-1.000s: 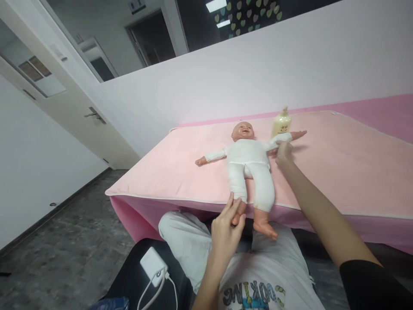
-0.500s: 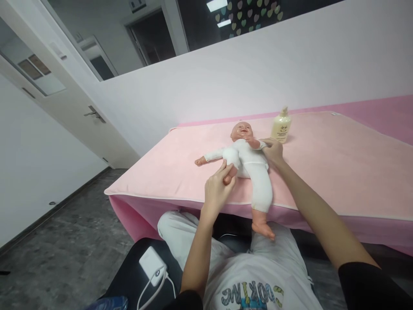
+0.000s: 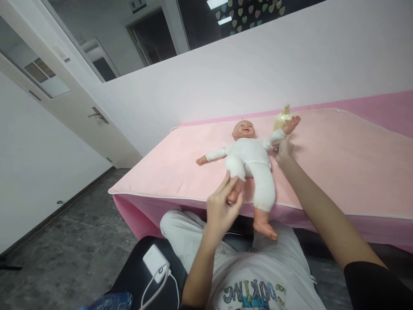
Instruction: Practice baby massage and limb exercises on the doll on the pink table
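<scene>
So my left hand (image 3: 222,207) has thumb and fingers closed around the foot end of a baby doll with a soft white cloth body and tan-orange plastic head, hands and feet (image 3: 248,150). That leg's bent up. My right hand (image 3: 285,150) is wrapped around the doll's cloth arm on the right side, near the plastic hand, which sticks up. The doll's on its back on a peach-pink fabric mat (image 3: 155,172), head towards the white wall (image 3: 226,86), its other foot poking past the edge over my lap. A shiny pale-yellow pump bottle (image 3: 281,119) stands just behind that raised hand, partly hidden. White plastic box with cables (image 3: 152,258) sits beside me, down left.
</scene>
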